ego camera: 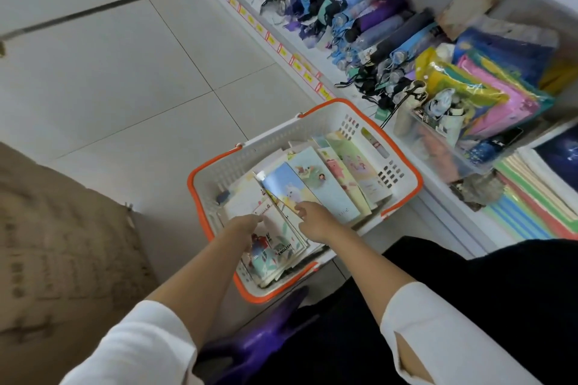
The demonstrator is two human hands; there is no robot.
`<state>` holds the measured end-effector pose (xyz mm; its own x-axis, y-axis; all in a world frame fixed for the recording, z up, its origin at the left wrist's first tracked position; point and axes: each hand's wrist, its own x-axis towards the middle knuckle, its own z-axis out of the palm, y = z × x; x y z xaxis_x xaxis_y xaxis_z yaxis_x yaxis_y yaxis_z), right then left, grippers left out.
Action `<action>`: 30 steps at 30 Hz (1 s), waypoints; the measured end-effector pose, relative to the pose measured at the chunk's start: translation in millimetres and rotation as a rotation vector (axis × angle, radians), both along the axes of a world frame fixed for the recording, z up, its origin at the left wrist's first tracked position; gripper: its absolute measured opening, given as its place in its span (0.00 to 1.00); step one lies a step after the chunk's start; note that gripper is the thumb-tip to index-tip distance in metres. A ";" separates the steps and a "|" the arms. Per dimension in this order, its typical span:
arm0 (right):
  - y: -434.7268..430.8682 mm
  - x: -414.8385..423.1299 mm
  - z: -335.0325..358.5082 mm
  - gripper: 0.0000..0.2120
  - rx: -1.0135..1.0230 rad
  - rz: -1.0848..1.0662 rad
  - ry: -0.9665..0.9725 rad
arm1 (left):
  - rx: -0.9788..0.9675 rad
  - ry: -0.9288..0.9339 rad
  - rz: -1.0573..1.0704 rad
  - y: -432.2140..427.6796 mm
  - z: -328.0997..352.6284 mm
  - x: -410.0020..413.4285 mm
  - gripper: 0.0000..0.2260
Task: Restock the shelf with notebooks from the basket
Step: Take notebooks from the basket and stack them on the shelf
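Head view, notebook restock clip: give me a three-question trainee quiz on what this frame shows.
1. True or false: both hands are inside the basket.
2. What fills the shelf just beyond the basket? A) folded umbrellas B) water bottles C) shoes
3. What word is printed on the notebook lying between the two forearms?

Key
1. True: the left hand and the right hand both rest on the notebooks in it, and neither has lifted one out.
2. A: folded umbrellas.
3. ENGLISH.
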<state>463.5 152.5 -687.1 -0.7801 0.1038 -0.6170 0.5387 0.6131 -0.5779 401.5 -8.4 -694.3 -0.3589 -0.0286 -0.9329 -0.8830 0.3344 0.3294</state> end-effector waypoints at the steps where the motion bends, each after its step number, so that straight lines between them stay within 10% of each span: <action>1: 1.5 1.9 -0.7 0.26 -0.001 -0.013 -0.004 | 0.021 0.003 0.029 -1.2 -4.1 -1.4 0.15; 11: -4.3 4.0 -5.8 0.30 0.034 -0.104 0.063 | 0.246 0.109 0.144 12.8 22.0 -22.8 0.20; 21: 1.4 6.1 -10.9 0.11 0.079 -0.271 0.126 | 0.084 0.061 0.218 -11.4 -2.2 -1.3 0.25; 30: 27.1 2.4 0.5 0.14 0.074 -0.320 0.095 | 0.011 0.266 0.118 36.4 2.5 -14.9 0.11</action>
